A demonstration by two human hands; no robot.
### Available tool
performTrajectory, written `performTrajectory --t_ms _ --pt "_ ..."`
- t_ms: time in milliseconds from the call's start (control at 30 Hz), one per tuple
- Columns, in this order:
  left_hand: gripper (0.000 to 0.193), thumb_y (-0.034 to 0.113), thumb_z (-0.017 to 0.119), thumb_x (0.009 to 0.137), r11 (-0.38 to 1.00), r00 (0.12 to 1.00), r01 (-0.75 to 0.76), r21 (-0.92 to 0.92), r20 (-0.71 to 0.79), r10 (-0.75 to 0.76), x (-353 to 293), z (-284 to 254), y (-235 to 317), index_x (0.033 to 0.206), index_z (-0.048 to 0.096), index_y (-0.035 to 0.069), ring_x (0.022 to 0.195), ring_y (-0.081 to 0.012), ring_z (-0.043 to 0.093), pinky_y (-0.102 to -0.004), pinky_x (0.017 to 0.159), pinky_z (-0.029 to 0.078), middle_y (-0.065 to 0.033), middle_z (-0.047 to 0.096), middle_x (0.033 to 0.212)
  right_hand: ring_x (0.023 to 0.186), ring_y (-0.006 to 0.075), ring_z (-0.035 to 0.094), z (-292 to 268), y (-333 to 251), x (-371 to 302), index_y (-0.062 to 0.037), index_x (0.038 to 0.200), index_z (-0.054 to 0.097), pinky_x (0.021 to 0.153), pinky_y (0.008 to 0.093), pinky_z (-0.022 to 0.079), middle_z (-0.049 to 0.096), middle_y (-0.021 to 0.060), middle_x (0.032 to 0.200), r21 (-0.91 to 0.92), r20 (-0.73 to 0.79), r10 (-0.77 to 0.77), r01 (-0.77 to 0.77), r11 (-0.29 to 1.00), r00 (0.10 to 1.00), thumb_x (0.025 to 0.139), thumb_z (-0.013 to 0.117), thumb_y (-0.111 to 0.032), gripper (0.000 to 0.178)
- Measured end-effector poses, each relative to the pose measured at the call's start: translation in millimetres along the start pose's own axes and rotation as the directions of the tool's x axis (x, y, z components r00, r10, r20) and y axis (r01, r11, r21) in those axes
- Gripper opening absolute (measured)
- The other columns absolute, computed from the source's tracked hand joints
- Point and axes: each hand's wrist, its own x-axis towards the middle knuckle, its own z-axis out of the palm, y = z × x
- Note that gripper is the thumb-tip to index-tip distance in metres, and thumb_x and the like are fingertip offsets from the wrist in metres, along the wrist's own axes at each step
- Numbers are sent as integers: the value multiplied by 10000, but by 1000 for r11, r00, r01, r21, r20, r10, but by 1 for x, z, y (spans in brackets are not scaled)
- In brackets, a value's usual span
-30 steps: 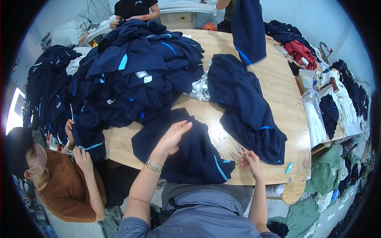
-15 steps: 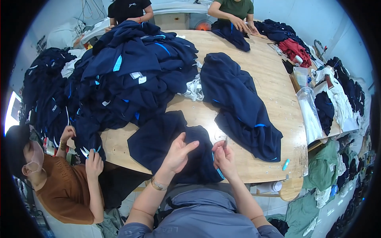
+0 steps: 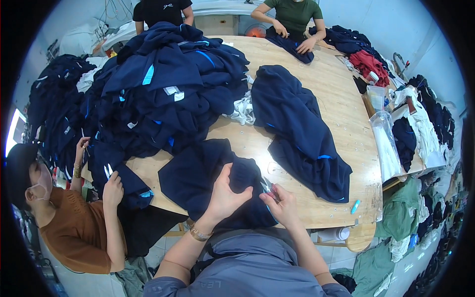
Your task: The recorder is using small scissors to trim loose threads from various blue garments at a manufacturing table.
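A navy garment [image 3: 190, 175] lies on the table's near edge in front of me. Over it is my left hand [image 3: 225, 198], thumb and forefinger spread apart in a curve, with nothing visible between them. My right hand [image 3: 281, 204] is closed around a pair of thread snips [image 3: 267, 186], whose pale blades point up and left above the garment's right side. A light blue strip shows on the garment's edge below my right hand. Just beyond, to the right, another navy garment [image 3: 302, 123] lies stretched out and rumpled.
A tall heap of navy garments [image 3: 163, 94] covers the table's left side, with white cloth scraps [image 3: 242, 110] beside it. At left a co-worker [image 3: 74, 222] holds snips; two more people stand at the far side. A light blue marker-like stick [image 3: 355, 207] lies near the right edge.
My right hand has turned, bringing the snips' blades into view. My left hand's thumb and forefinger have shifted slightly. The co-worker at left has raised the snips and drawn a garment nearer.
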Motion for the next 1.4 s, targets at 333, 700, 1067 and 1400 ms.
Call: performTrajectory --t_ms 333,700,1067,1400 --pt "604 83 688 668 983 997 4 183 77 -18 -1 -10 12 1172 408 -100 919 -172 552 -290 836 428 -170 578 971 417 222 473 -2 -2 8 -41 620 499 427 310 353 465 82 492 -196 -29 -226 216 956 974 706 740 -282 352" --pt "642 82 688 666 984 993 32 176 110 -52 -5 -16 9 1202 389 -110 971 -206 553 -323 893 402 -217 571 1005 408 216 496 -1 -6 20 -96 610 482 412 311 363 495 40 495 -345 24 -414 396 851 910 716 706 -414 403" --pt "667 -5 673 655 978 984 79 191 142 -107 -7 -16 13 1226 345 -110 930 -95 487 -214 830 403 -83 516 1014 394 214 486 -5 -9 24 -98 585 471 413 310 363 491 39 478 -355 61 -461 451 819 885 710 708 -417 416" --pt "566 -20 643 662 977 985 2 214 168 -39 2 -22 16 1173 402 -67 900 -82 490 -216 804 416 -65 533 999 396 200 443 -4 -6 33 -48 627 492 425 294 338 464 41 480 -51 3 -275 275 960 962 755 709 -297 354"
